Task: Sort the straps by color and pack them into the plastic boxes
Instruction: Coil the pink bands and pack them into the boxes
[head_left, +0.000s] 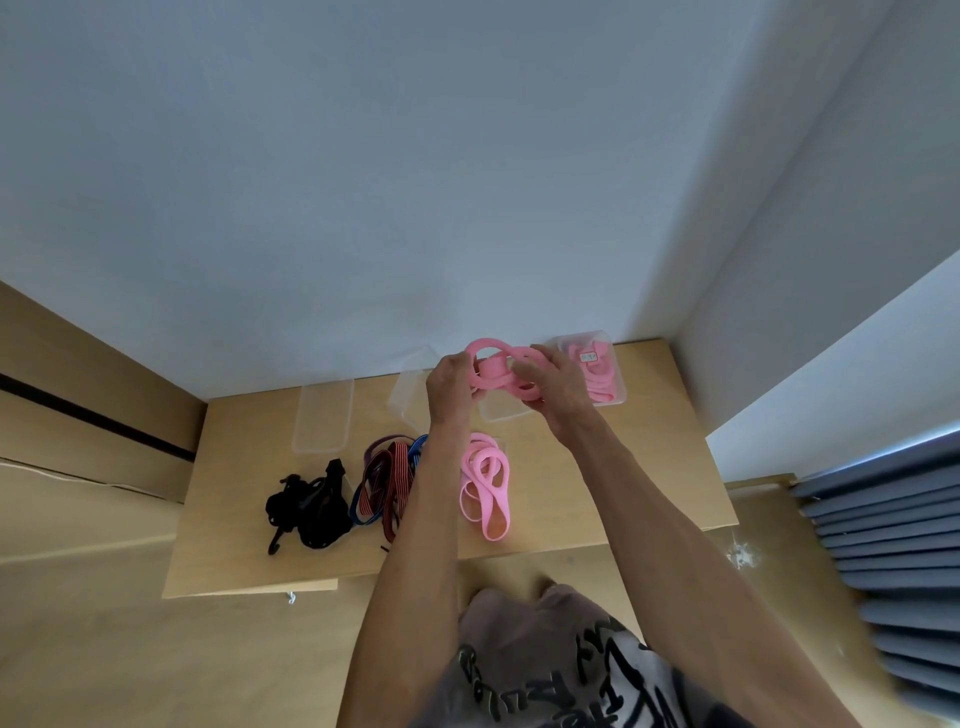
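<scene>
Straps lie in sorted heaps on the desk (249, 561), below and to the left of the fingers: a black tangle (306, 506) farthest left, then a bunch of red-striped and blue ones (387, 480), then a loose pile of pink loops (485, 483) just below the raised hands. Above the black tangle, left of the fingers, sits a clear box (322, 415) with nothing visible inside, and another clear piece (410, 389) shows just left of the left hand. The left hand (451, 387) and the right hand (553, 392) are held up over the desk's far edge, both with fingers curled and clamped on one coiled pink strap (501, 371) that spans between them. Under the hands a clear box (501, 410) is partly hidden. To the right of the fingers, touching the wall, stands a box (615, 353) already holding pink straps (597, 374).
</scene>
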